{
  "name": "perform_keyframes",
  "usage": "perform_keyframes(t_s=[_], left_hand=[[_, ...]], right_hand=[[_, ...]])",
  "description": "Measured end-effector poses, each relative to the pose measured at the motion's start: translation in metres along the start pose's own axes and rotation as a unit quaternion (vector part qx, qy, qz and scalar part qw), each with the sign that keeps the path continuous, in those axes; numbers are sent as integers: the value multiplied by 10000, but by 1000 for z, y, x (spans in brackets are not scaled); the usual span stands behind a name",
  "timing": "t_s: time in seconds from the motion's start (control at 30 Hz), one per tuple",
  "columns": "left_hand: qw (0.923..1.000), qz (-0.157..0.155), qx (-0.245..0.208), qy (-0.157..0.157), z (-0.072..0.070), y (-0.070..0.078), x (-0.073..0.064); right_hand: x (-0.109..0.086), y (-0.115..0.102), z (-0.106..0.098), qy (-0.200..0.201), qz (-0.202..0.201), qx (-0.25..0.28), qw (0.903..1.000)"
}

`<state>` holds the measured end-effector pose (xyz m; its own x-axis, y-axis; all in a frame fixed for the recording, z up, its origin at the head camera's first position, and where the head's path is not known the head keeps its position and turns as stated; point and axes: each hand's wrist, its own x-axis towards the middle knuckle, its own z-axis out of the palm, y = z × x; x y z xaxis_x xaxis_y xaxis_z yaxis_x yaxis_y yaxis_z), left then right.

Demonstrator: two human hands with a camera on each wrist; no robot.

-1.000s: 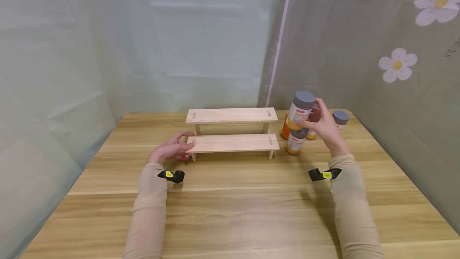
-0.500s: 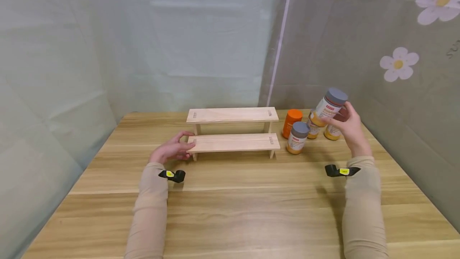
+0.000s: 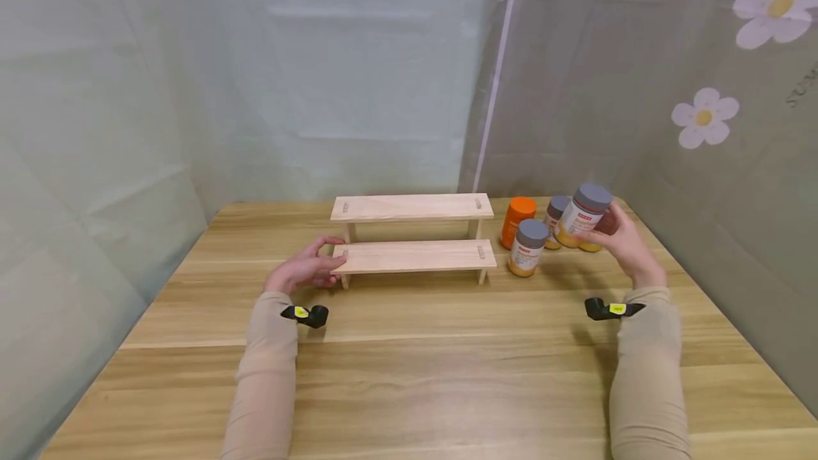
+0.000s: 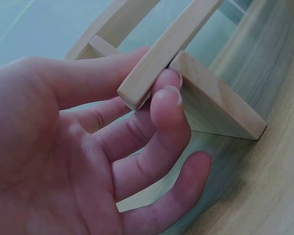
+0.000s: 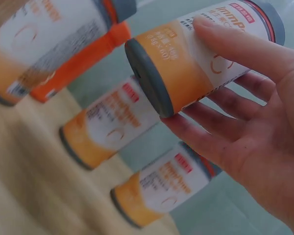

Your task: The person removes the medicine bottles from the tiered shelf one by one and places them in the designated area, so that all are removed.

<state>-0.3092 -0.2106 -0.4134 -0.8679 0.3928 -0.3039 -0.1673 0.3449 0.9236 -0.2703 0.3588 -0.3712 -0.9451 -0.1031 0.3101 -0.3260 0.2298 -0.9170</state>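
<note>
A pale two-tier wooden rack stands on the table. My left hand grips the left end of its lower board, thumb on top and curled fingers beneath, as the left wrist view shows. To the right, my right hand holds a supplement bottle with a grey lid and a white and orange label. In the right wrist view this bottle lies between thumb and fingers, its base off the table. It leans a little in the head view and partly hides two like bottles standing behind it.
An orange bottle stands right of the rack, with another grey-lidded bottle just in front of it. The wooden table stretches toward me. Cloth walls close off the back and sides.
My right hand has carried the bottle to the right, away from above the front grey-lidded bottle, and then lowered it. My left hand stays at the rack's lower board.
</note>
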Motion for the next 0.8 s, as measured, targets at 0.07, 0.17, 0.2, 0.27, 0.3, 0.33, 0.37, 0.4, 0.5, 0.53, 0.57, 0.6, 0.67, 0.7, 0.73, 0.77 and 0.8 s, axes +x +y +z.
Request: perform_keyframes(t_s=[0.07,0.17,0.2,0.27,0.3,0.33,0.37,0.4,0.5,0.53,0.57,0.6,0.67,0.7,0.73,0.77,0.8], left_hand=[[10000,17,-5,-23,0,-1,0],[10000,39,-35,-49,0,-1,1],[10000,38,-36,-48,0,-1,0],[10000,33,-32,-30,0,0,0],[10000,29,-27,-23,0,0,0],[10000,28,-33,-10,0,0,-1],[10000,22,-30,-5,0,0,-1],[10000,20,-20,1,0,0,-1],[10000,6,-26,-17,1,-1,-1],[10000,-3,-34,-20,1,-1,-1],[10000,-10,-34,-21,1,-1,0],[10000,-14,-35,-14,1,-1,0],[10000,-18,-40,-5,1,-1,0],[10000,-9,-35,-6,1,-1,0],[10000,-9,-27,5,1,0,0],[10000,-8,-17,15,1,0,0],[10000,-8,-7,23,1,0,0]], right_hand=[[0,6,-1,-55,10,-246,9997],[0,14,-2,-56,81,-756,9971],[0,16,-2,-70,113,-814,9966],[-2,20,-2,-86,167,-949,9953],[-3,22,-3,-101,207,-971,9950],[-4,23,-3,-122,255,-999,9946],[-4,24,-3,-155,307,-1024,9941],[-5,25,-3,-186,369,-1068,9934],[-6,29,-3,-297,532,-1235,9905],[-7,29,-3,-336,565,-1298,9894],[-7,30,-3,-380,593,-1332,9886],[-7,31,-2,-411,590,-1351,9882],[-7,33,-2,-455,557,-1334,9884],[-7,34,-2,-477,533,-1301,9889],[-7,34,-1,-500,506,-1250,9896],[-7,35,-1,-519,483,-1207,9902],[-7,36,-1,-542,466,-1161,9907]])
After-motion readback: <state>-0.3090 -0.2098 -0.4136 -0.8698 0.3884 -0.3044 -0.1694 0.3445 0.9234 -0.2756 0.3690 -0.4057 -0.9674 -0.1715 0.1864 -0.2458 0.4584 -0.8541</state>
